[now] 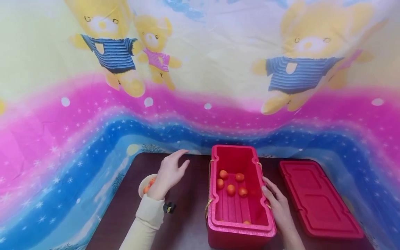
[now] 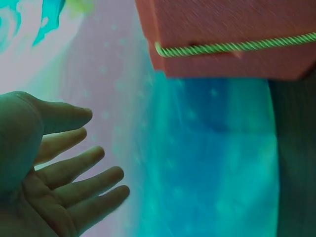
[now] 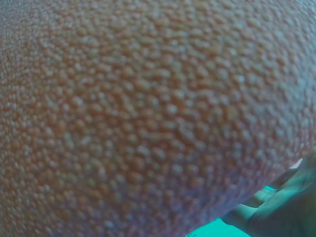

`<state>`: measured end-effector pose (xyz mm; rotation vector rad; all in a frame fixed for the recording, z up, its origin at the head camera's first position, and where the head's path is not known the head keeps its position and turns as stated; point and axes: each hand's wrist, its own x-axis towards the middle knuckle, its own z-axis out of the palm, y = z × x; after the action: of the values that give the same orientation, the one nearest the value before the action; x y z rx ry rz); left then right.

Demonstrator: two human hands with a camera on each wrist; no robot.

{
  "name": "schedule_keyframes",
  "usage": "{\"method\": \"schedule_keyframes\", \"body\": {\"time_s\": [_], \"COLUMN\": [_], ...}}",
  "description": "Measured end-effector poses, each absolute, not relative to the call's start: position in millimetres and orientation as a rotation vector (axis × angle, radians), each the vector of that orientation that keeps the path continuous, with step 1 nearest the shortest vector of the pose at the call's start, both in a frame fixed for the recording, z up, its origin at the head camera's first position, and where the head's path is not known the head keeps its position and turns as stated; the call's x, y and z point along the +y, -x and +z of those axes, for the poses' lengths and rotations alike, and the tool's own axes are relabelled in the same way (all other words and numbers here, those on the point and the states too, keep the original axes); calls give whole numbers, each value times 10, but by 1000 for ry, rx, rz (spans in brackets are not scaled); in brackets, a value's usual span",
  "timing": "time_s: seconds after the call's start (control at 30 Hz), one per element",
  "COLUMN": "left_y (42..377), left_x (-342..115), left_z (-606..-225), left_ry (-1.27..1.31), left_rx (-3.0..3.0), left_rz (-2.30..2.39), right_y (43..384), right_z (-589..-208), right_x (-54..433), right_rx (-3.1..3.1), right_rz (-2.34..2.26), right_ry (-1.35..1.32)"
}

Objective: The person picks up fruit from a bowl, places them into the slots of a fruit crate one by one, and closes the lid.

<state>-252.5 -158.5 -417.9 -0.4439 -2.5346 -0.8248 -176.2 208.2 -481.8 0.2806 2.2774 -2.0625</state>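
Over the left part of the table my left hand (image 1: 169, 172) hangs in the air with fingers extended and nothing in them. Below it, partly hidden by the wrist, is a small pale bowl (image 1: 141, 187) with orange fruits in it. A deep red box (image 1: 240, 239) without its lid stands at the middle, and several small round orange fruits (image 1: 231, 189) lie on its ribbed floor. My right hand (image 1: 280, 208) rests against the box's right side, fingertips at the rim. In the left wrist view the left palm and spread fingers (image 2: 94, 185) are apart from the box (image 2: 232, 24).
A red lid (image 1: 325, 198) lies on the dark table (image 1: 187, 222) to the right of the box. Gold rope handles (image 1: 207, 208) hang on the box's sides. A small black device (image 1: 169, 207) sits by the left wrist. Behind the table hangs a bear-print cloth (image 1: 200, 118).
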Motion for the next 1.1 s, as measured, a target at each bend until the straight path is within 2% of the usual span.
{"method": "schedule_keyframes", "body": {"time_s": [0.23,0.43,0.73,1.1], "left_y": [2393,2294,2260,2267], "left_x": [-1964,-2253,-2480,-2522], "left_z": [-4460,-4906,-5461,-5652], "left_ry": [203,0,-21,-50], "left_rx": [-2509,-2613,-2660,-2761], "left_rz": [-849,-825,-709,-734], "right_y": [1771,1762,1766,1776], "right_z": [-4824,-4822,-4819,-4823], "right_x": [2096,2110,2116,2081], "right_rx": [2276,2283,2276,2233], "right_rz": [-2076,-2069,-2066,-2074], "right_ry": [-300,-300,-315,-328]}}
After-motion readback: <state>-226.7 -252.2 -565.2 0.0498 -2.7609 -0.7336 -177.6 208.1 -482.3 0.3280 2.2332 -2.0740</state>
